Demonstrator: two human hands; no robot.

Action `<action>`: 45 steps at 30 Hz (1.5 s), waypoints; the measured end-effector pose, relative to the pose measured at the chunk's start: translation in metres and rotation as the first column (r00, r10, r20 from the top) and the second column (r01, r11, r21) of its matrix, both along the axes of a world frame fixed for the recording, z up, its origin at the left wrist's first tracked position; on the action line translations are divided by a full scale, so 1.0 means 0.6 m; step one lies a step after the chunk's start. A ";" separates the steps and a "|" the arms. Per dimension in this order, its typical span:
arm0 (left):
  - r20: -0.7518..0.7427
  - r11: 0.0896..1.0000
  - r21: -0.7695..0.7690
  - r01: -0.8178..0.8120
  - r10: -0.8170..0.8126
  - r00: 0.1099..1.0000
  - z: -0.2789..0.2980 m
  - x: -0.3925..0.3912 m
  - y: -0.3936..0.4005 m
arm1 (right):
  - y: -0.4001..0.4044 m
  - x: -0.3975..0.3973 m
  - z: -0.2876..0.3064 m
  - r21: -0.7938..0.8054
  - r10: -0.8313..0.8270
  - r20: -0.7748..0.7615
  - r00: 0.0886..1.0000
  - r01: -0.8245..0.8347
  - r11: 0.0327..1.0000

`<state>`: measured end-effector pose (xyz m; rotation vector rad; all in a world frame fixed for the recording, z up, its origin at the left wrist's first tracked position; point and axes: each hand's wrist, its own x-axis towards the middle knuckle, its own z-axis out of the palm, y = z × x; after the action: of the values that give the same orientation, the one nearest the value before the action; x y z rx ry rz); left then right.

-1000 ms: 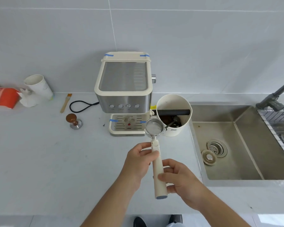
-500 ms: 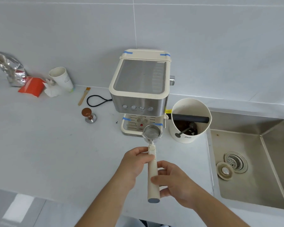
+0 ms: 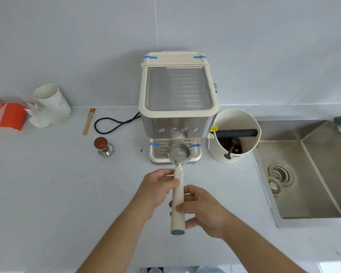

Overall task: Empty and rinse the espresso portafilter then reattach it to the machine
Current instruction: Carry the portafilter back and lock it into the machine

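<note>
I hold the portafilter (image 3: 178,194) level in front of the cream and steel espresso machine (image 3: 177,107). Its cream handle points toward me. Its shiny metal basket (image 3: 180,152), bare of grounds, hovers over the machine's drip tray (image 3: 156,154). My left hand (image 3: 156,189) grips the handle near the basket end. My right hand (image 3: 201,210) holds the handle lower down, near its grey end cap.
A cream knock box (image 3: 235,134) with dark grounds and a black bar stands right of the machine. The steel sink (image 3: 311,174) with drain lies further right. A wooden tamper (image 3: 103,145), brush (image 3: 88,121), black cord (image 3: 114,125), paper cup (image 3: 52,102) and red packet (image 3: 7,117) lie left.
The portafilter basket has moved from beside the knock box to the front of the machine, over the drip tray. Both hands kept their grip; my head shifted the view.
</note>
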<state>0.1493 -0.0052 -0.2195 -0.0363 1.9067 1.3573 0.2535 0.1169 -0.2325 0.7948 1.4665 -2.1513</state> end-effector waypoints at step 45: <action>-0.793 0.762 -0.534 0.366 -0.602 0.097 0.176 -0.254 0.126 | -0.036 -0.151 -0.051 -0.154 -0.264 -0.097 0.960 0.247 0.957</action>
<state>-0.0034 0.0706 -0.1139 1.5813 2.5941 0.6075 0.1631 0.0955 -0.2630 0.8607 1.3074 -2.5026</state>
